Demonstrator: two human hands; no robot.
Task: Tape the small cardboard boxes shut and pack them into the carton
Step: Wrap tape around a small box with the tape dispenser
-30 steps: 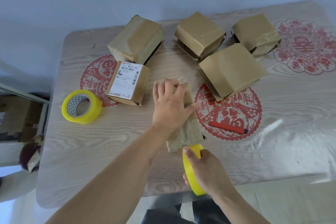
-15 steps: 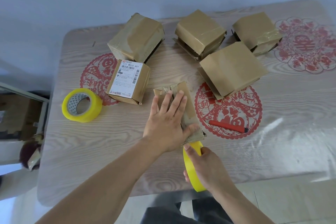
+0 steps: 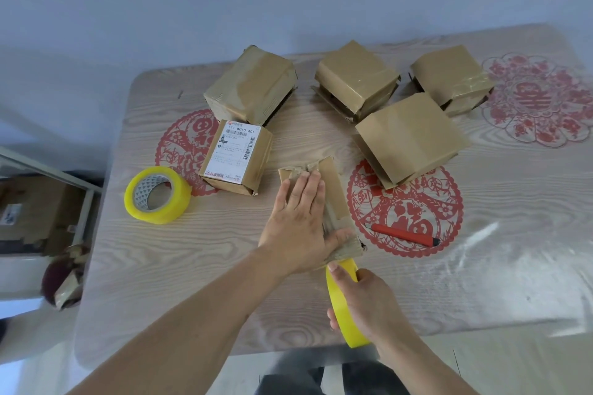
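Fingers of the left hand (image 3: 296,228) lie flat on the small box (image 3: 333,202) mid-table to steady it, while the right hand (image 3: 369,305) grips a tape roll (image 3: 341,305) at its near end

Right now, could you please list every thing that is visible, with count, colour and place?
small box under hand: one, brown, middle of table, pressed flat by the left hand.
labelled box: one, brown with white label, left of the pressed box.
other cardboard boxes: four, brown and taped, along the far half of the table.
tape roll on table: one, yellow, near the left edge.
tape roll in hand: one, yellow, at the near edge.
red cutter: one, red, lying on the paper-cut to the right.
red paper-cuts: three, red, under the clear table cover.
table: one, pale wood grain.
left hand: flat on the small box.
right hand: grips the tape roll.
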